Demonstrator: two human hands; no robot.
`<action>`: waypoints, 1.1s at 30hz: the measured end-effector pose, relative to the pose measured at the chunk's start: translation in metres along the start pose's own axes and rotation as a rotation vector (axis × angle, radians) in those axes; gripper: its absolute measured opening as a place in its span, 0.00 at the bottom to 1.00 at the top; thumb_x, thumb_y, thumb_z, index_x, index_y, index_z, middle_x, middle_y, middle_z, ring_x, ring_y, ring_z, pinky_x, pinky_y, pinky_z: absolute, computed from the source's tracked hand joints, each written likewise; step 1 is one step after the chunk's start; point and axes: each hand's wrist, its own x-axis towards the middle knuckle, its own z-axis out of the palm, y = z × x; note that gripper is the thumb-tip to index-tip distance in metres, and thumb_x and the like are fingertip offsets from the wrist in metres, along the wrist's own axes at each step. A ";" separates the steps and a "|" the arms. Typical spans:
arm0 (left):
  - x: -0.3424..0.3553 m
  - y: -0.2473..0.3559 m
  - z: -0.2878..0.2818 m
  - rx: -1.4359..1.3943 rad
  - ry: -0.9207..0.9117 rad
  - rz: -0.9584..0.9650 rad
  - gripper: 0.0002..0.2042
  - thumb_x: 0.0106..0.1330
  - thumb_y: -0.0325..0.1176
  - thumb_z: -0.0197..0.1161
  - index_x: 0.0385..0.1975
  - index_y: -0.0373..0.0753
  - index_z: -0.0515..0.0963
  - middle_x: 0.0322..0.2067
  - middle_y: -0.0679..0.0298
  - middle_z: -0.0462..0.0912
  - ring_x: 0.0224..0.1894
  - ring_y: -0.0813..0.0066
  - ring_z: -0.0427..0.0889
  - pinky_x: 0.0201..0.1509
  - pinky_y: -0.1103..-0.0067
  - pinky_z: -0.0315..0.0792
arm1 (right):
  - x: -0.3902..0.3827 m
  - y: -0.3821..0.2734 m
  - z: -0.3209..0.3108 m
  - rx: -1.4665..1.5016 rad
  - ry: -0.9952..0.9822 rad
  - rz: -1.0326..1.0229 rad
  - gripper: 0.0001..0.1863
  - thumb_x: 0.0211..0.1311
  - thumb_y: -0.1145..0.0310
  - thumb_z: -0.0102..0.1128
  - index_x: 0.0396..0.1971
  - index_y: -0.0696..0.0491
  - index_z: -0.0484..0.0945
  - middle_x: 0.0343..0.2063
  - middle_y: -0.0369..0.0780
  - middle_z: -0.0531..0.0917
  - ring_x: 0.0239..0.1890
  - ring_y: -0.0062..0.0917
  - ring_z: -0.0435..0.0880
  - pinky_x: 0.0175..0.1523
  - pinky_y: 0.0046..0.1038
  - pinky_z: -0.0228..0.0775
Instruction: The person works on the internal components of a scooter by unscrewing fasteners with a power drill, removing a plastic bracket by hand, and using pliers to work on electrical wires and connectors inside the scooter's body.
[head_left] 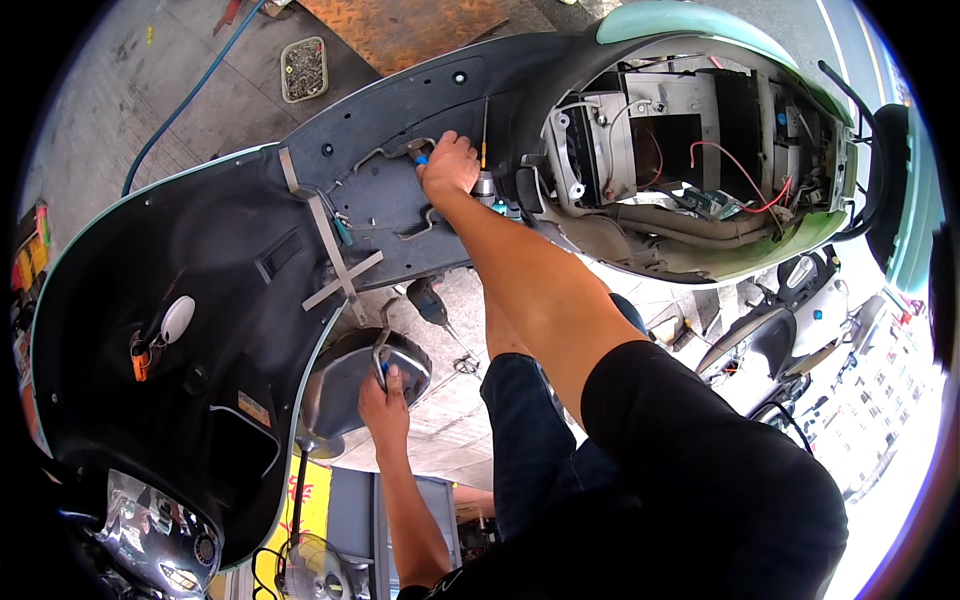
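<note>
My left hand [387, 410] is closed around a bent grey metal bar [381, 345], with a bit of blue by the thumb. It is held beside the scooter's footboard [385, 190], above a dark rounded metal part. Over on the footboard, my right hand [452, 170] is closed at the end of another bent metal bar [378, 154]; a blue piece [421, 160] shows at its fingers. A third curved metal piece [420, 228] lies just below that hand. A yellow-handled screwdriver [484, 150] and a teal-and-black power tool [490, 190] are right of it.
A cross-shaped metal bracket [340, 270] and a teal-handled tool [343, 232] lie at the footboard's left. The scooter's open seat bay [680, 150] shows wires. A tray of small hardware [304, 70] sits on the ground. A cordless drill [428, 300] and parked scooter [770, 340] are nearby.
</note>
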 end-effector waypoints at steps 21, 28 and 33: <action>-0.042 0.084 -0.060 -0.858 0.189 -0.393 0.18 0.68 0.33 0.53 0.56 0.34 0.67 0.40 0.61 0.80 0.20 0.86 0.67 0.21 0.90 0.58 | -0.096 -0.028 -0.028 0.526 -0.516 -0.236 0.21 0.54 0.53 0.61 0.35 0.57 0.78 0.36 0.51 0.81 0.42 0.47 0.79 0.46 0.41 0.72; -0.091 0.157 -0.103 -0.996 0.254 -0.290 0.21 0.67 0.32 0.53 0.58 0.32 0.63 0.44 0.57 0.79 0.22 0.87 0.70 0.15 0.92 0.55 | -0.165 0.030 -0.218 0.845 -0.447 -0.644 0.15 0.62 0.60 0.56 0.39 0.59 0.74 0.32 0.47 0.72 0.34 0.44 0.74 0.41 0.37 0.67; -0.119 0.240 -0.144 -1.009 0.211 -0.215 0.19 0.71 0.33 0.49 0.58 0.32 0.65 0.44 0.56 0.79 0.23 0.88 0.70 0.18 0.92 0.56 | -0.182 0.116 -0.336 1.118 -0.263 -0.640 0.16 0.63 0.61 0.56 0.45 0.55 0.74 0.31 0.45 0.71 0.30 0.37 0.74 0.38 0.34 0.67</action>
